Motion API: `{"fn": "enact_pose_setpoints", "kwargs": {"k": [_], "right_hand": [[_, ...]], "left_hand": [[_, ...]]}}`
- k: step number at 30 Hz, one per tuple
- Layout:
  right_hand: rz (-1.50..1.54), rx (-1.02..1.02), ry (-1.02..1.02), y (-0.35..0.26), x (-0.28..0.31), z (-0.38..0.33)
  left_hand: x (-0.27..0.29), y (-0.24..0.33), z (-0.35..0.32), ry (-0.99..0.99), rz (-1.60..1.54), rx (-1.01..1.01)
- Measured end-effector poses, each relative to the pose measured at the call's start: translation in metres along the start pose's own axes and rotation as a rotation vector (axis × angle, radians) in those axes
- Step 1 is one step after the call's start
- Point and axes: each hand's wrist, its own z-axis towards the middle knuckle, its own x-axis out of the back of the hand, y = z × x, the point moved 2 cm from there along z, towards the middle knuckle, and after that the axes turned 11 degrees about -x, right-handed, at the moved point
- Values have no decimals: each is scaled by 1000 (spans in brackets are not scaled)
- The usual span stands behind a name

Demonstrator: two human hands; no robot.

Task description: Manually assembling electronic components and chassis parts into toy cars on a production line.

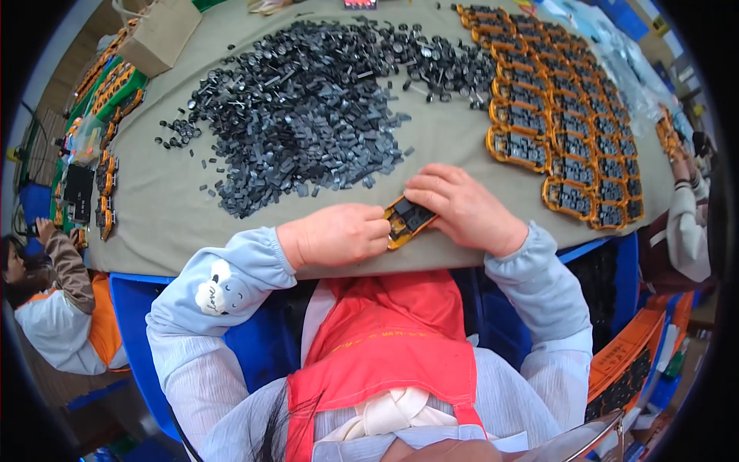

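At the centre of the head view, just above the table's near edge, both hands meet on one orange-framed black part (408, 220). The left hand (335, 235) comes in from the lower left, knuckles up, fingers curled and pinching the part's left end. The right hand (462, 206) comes in from the lower right, palm down, fingers bent over the part's upper right end and gripping it. The part lies tilted, its left end lower than its right, resting on or just above the olive table cover (169, 208); which of the two cannot be told.

Directly above the hands, a wide pile of small black pieces (308, 108) spreads across the upper middle of the frame, with loose pieces scattered at its left fringe. Nothing lies between the hands and the pile.

At the upper right, rows of orange-framed parts (562, 131) lie overlapped in a band running down toward the right edge of the table. At the upper left stands a brown cardboard box (158, 35); its contents are not visible. At the lower right, below the table, an orange crate (623, 369) holds dark pieces.

At the left edge of the frame another person's hand (45, 229) rests near more orange parts.
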Motion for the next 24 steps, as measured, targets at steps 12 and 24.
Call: {"fn": "enact_pose_setpoints", "kwargs": {"k": [12,24], "right_hand": [[158,-145,-42,18,39,27],[-450,-224,28,118,14,100]], "left_hand": [[-2,11,-33,269,76,174],[38,-58,-270,679,466,1425]]}}
